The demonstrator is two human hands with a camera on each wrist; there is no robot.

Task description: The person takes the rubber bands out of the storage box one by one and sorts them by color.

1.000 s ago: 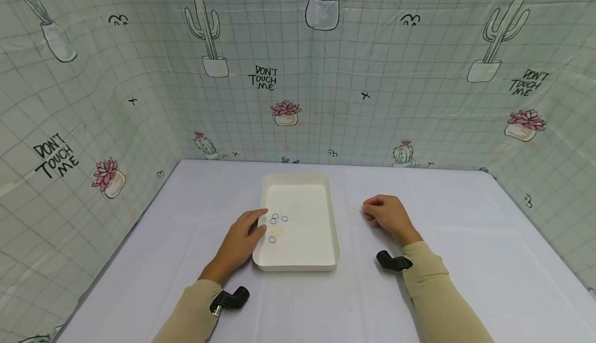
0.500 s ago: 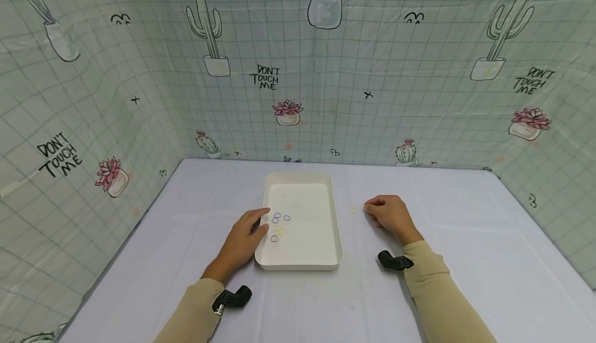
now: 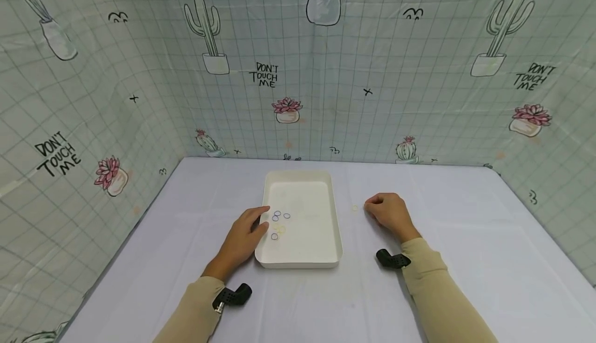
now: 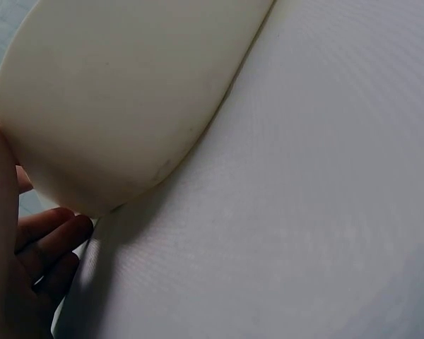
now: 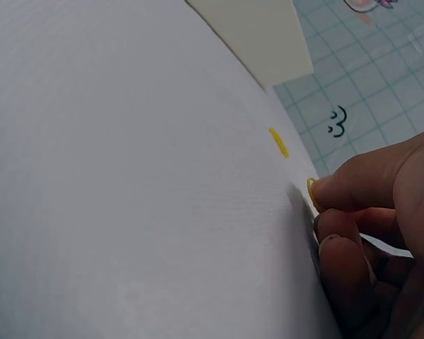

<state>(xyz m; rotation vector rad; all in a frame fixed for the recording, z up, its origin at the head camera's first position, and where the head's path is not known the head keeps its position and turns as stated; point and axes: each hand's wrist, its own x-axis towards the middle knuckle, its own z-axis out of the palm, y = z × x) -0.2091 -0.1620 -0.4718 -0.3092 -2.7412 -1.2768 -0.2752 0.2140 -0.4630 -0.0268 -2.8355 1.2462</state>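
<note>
A white tray [image 3: 337, 229] lies in the middle of the table with several small blue and yellow rings [image 3: 278, 221] near its left side. My left hand [image 3: 257, 222] rests against the tray's left wall [image 4: 127, 92], one finger on the rim and the others loosely bent beside it. My right hand [image 3: 371, 208] sits on the cloth to the right of the tray, fingers curled. In the right wrist view its fingertips [image 5: 332, 189] pinch a small yellow ring [image 5: 311, 192] against the cloth. Another yellow ring [image 3: 355, 208] lies loose between that hand and the tray.
A pale cloth [image 3: 465, 239] covers the table. Cactus-print sheets [image 3: 139, 100] wall it in at the left, back and right. The tray's corner [image 5: 268, 35] shows in the right wrist view beyond the loose ring [image 5: 278, 142].
Neither hand has visibly moved; only the head view has shifted slightly.
</note>
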